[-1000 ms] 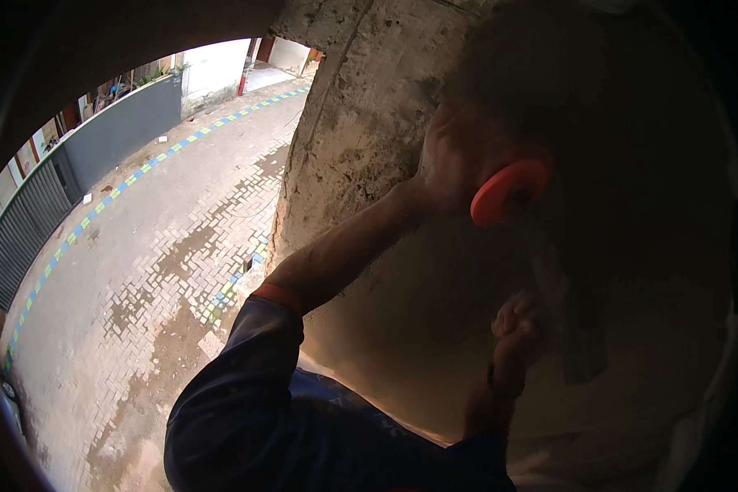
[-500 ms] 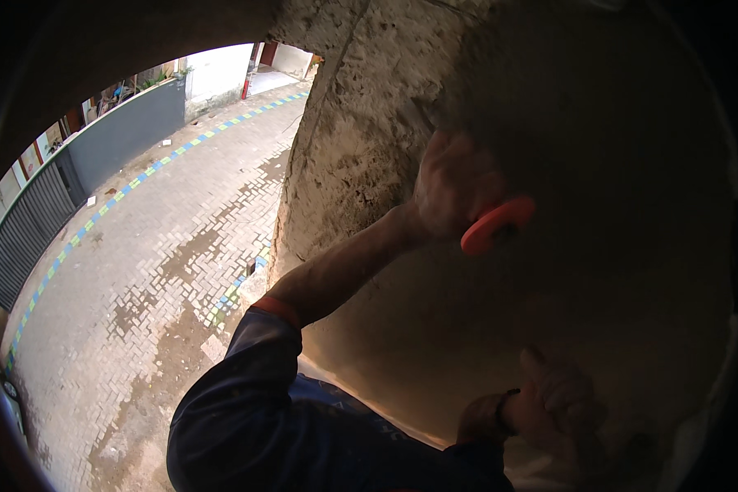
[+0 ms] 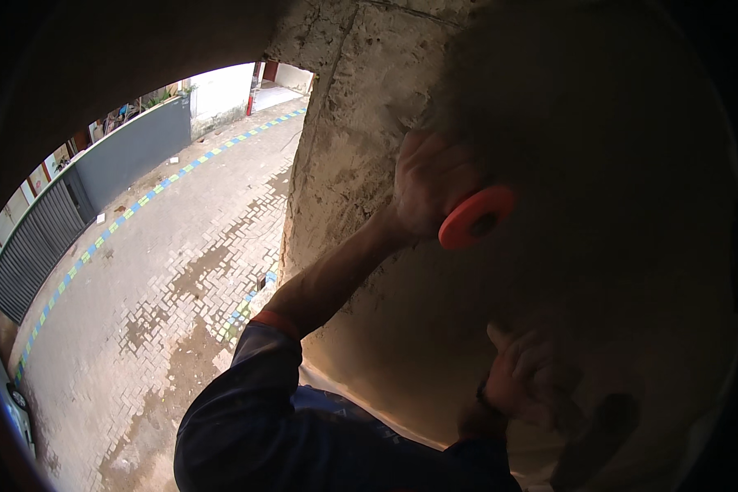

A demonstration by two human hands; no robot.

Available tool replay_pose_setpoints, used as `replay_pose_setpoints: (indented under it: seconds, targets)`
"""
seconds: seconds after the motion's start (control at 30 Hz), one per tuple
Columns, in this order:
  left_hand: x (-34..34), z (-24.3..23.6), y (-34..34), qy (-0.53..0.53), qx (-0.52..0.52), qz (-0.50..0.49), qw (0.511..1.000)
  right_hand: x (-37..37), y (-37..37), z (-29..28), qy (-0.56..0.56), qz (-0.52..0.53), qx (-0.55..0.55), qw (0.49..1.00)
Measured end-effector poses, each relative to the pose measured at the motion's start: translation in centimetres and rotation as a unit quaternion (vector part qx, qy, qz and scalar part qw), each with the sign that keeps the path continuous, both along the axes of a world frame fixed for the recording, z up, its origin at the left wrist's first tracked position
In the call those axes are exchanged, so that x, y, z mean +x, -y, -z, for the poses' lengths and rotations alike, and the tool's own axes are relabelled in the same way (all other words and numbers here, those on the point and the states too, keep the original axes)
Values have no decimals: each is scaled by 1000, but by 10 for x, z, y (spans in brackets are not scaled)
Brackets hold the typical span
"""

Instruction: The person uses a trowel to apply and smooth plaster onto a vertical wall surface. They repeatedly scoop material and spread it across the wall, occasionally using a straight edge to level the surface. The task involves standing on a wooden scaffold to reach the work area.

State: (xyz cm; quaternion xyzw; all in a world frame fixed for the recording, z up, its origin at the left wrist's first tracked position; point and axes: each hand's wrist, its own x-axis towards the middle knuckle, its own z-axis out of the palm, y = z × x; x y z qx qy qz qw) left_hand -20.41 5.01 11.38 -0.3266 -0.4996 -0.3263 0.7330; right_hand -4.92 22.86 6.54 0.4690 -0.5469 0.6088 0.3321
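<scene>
At the rough plastered wall (image 3: 361, 107), my left hand (image 3: 435, 176) is closed around a chisel with a round orange guard (image 3: 477, 217). The guard sits at the near side of the fist. Most of the shaft is hidden by my fingers, and the tip is lost in shadow against the wall. Lower right, my right hand (image 3: 533, 373) is closed, its thumb pointing up, round the handle of what looks like a hammer. Its dark, thick head (image 3: 611, 426) shows below and right of the hand, with the outline dim.
A wall edge runs down left of my arm. Beyond it lies a paved street (image 3: 164, 287) with a blue and yellow kerb (image 3: 143, 199). Across the street stand a grey wall (image 3: 139, 139) and a ribbed metal gate (image 3: 37, 250). A parked car (image 3: 18, 402) shows at the far left.
My right hand has risen and turned, and the dark hammer head now shows beside it. The left hand with the chisel appears slightly further left, while the whole view has shifted a little.
</scene>
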Motion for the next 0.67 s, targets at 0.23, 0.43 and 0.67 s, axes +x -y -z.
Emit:
replay_pose_setpoints:
  seconds: [0.23, 0.43, 0.67]
  targets:
    - [-2, 12, 4, 26, -74, -15, 997, -44, -17, 52, 322, 236, 136, 907]
    - [17, 13, -14, 1, -70, 12, 997, -5, -14, 36, 175, 95, -80, 977]
    - [18, -10, -29, -23, -125, 8, 992, 17, -32, 31, 91, 19, -80, 992]
